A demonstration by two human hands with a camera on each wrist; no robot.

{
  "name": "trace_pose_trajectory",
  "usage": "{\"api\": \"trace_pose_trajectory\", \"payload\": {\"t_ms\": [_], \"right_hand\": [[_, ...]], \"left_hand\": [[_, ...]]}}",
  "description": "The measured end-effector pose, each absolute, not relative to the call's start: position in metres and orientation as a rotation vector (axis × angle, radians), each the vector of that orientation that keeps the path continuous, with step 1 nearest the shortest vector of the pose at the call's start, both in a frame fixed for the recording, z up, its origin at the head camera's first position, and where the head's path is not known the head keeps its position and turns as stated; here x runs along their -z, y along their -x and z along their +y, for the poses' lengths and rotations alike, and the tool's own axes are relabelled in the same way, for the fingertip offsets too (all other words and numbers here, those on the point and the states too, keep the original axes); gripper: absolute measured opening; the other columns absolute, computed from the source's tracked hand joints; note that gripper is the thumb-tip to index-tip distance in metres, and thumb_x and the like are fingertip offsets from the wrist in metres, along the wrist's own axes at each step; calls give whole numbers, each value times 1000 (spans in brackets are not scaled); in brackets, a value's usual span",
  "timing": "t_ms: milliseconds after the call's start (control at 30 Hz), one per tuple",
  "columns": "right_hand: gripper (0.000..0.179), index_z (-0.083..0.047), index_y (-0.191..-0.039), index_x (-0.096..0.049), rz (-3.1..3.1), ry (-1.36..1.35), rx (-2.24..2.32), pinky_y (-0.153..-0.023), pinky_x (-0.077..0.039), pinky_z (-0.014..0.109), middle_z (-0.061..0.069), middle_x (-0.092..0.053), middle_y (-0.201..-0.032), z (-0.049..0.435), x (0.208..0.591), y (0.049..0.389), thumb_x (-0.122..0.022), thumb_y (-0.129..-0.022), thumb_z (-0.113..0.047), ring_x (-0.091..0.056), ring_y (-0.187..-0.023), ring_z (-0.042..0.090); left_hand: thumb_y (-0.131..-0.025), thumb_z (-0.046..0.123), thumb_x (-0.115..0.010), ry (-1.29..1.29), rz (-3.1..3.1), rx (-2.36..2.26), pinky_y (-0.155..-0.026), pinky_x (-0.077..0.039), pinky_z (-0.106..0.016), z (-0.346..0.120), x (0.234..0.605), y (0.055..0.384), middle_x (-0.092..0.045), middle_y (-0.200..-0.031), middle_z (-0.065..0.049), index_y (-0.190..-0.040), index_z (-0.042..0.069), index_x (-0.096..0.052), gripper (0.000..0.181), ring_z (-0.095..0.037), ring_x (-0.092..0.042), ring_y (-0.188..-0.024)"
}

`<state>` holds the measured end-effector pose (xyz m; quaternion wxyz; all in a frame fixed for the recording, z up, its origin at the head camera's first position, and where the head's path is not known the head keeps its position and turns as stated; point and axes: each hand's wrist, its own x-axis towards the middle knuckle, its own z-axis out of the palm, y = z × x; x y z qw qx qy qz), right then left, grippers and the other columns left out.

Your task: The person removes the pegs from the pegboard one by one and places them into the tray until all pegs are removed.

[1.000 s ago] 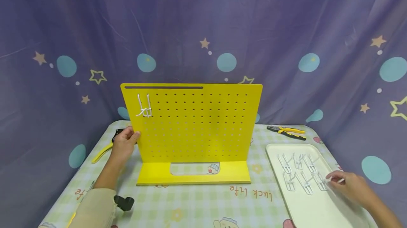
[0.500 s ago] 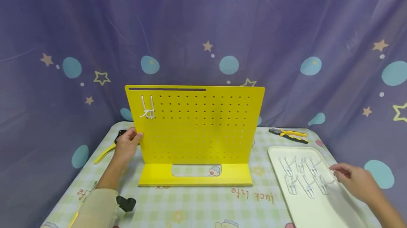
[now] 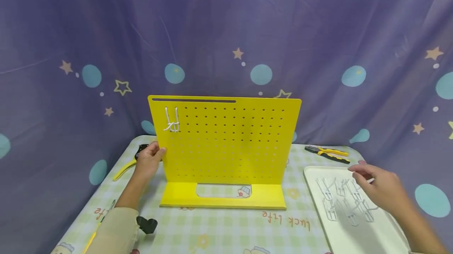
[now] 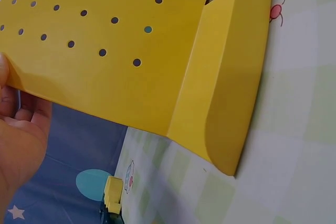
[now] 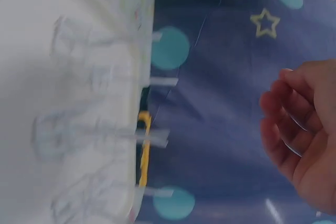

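Note:
A yellow pegboard (image 3: 291,128) stands upright on its flat base. My left hand (image 3: 149,160) grips its left edge, thumb in front and fingers behind, as the left wrist view also shows at the board's edge (image 4: 105,111). High on the board's left side hangs a white wire hook (image 3: 172,120). Over the right part of a cream tray (image 3: 316,210), my right hand (image 3: 380,187) is raised with its fingers loosely bent. Nothing shows between those fingers (image 5: 270,103) in the right wrist view. Several more wire hooks (image 3: 329,208) lie in the tray below, blurred in that view.
Yellow-and-black pliers (image 3: 327,154) lie behind the tray. Left of the board is a yellow-handled tool (image 3: 125,168) with a black head. A black piece (image 3: 148,225) sits by my left sleeve (image 3: 116,230). A purple curtain (image 3: 219,30) hangs behind the table.
My right hand has come away from the hooks at the tray's right side, rising and moving left over the tray. The left hand keeps its grip on the board. The head view has shifted slightly.

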<state>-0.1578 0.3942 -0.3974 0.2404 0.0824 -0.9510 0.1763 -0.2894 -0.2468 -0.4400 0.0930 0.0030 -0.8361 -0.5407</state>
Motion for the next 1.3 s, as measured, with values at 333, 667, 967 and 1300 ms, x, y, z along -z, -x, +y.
{"api": "trace_pose_trajectory", "payload": {"t_ms": [333,667,967,1300], "right_hand": [[19,-11,-103,-77,-2459,-489,-530,-52,-48,22,-1,-75,-82,326,386,193,-74,-87,-3,-64,-64,5],[16,-12,-105,-76,-2438,-567,-647,-57,-53,23,-2,-74,-84,272,385,219,-73,-91,-6,-64,-65,7],[14,-9,-105,-77,-2309,-622,-839,-57,-54,22,1,-75,-86,212,375,236,-70,-92,-6,-65,-68,9],[14,-8,-107,-77,-2251,-774,-945,-62,-57,25,4,-75,-91,123,358,259,-71,-95,-12,-68,-71,12]], "left_hand": [[-106,38,-53,-49,-2494,1634,-83,-51,-20,-249,440,285,-65,-91,17,-125,7,-62,38,-4,-59,-91],[-106,32,-54,-29,-2467,1626,-80,-50,-18,-250,438,282,-65,-90,17,-125,4,-62,35,-2,-59,-87],[-106,26,-56,-3,-2439,1635,-79,-51,-18,-249,436,282,-64,-87,19,-123,1,-63,31,-1,-59,-86],[-106,26,-56,12,-2415,1665,-80,-52,-19,-245,440,288,-64,-86,18,-121,1,-63,30,-2,-60,-86]]}}
